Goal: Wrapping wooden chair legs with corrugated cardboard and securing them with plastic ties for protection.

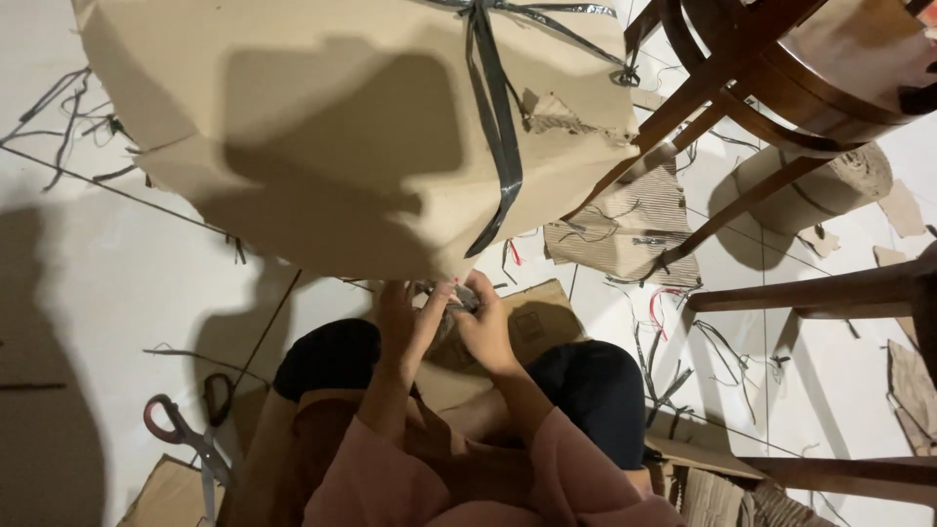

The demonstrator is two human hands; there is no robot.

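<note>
A big brown cardboard parcel (pixel 351 137), bound with a dark strap (pixel 496 127), fills the upper part of the view over the pale tiled floor (pixel 88 283); wooden chair legs (pixel 752 185) stand right of the parcel, torn cardboard scraps (pixel 625 229) lie below its right corner, and red-handled scissors (pixel 190 434) lie well below its left side. Just under the parcel's lower edge, the left hand (pixel 402 317) and right hand (pixel 485 322) meet. Their fingers (pixel 436 298) curl together, pinching a small crumpled piece (pixel 453 310) at that edge.
</note>
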